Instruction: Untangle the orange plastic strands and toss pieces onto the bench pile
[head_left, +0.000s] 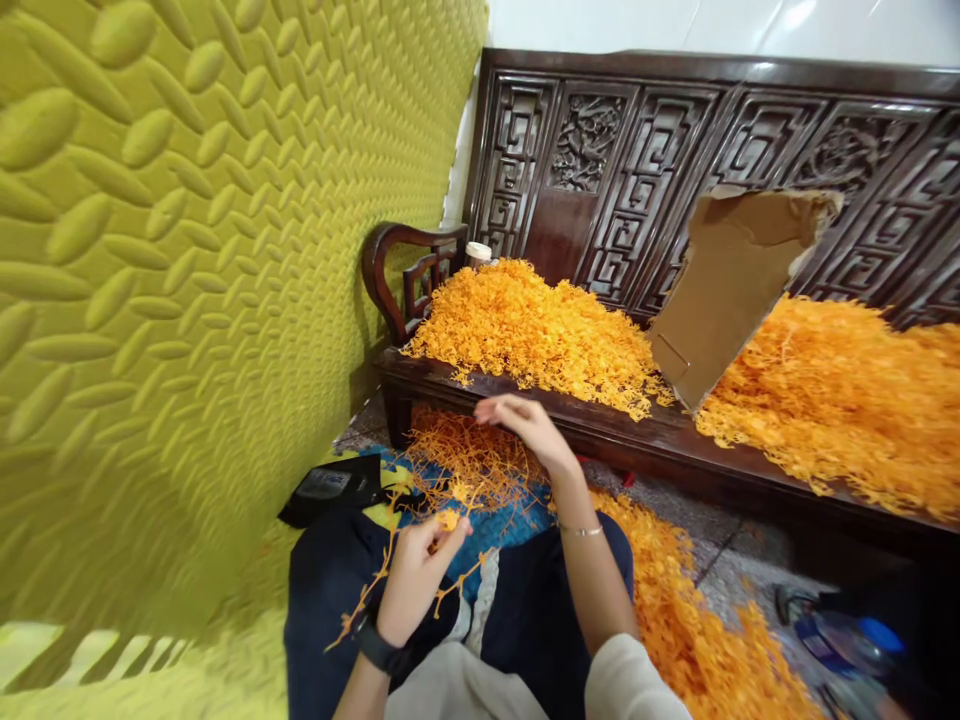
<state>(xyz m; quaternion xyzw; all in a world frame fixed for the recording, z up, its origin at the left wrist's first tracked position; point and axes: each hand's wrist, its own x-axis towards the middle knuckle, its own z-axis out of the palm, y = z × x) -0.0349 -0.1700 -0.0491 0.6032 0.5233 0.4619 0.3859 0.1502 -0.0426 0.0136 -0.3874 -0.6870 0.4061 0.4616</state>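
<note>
A thin, branching orange sprig (448,519) was at the fingertips of the person's left hand (420,572), just left of the lower middle of the frame. From where I stood it looked very light and springy, thin enough to bend or snap and likely to tangle with its neighbours; I judged the main stem the best place to take hold, since the fine side twigs would probably break away. The left grip was closed in a pinch, thumb against forefinger, with the sprig between them. A loose orange strand (365,600) trailed down and left beside that wrist, though I couldn't tell whether it joined the pinched piece.

The right hand (525,425), near the centre, had a relaxed grip, fingers stretched leftward and nothing showing in it. Beneath it lay a wiry heap of orange stems (472,465), over a blue sheet (506,525) between the knees.

Further out, a carved wooden settee (517,395) crossed the frame from the middle to the right, bearing a thick orange pile (540,320) and a larger one (862,390) at right, with a cardboard piece (731,285) upright between them. More orange bits (690,600) covered the floor at lower right, near a blue-capped bottle (847,642).
</note>
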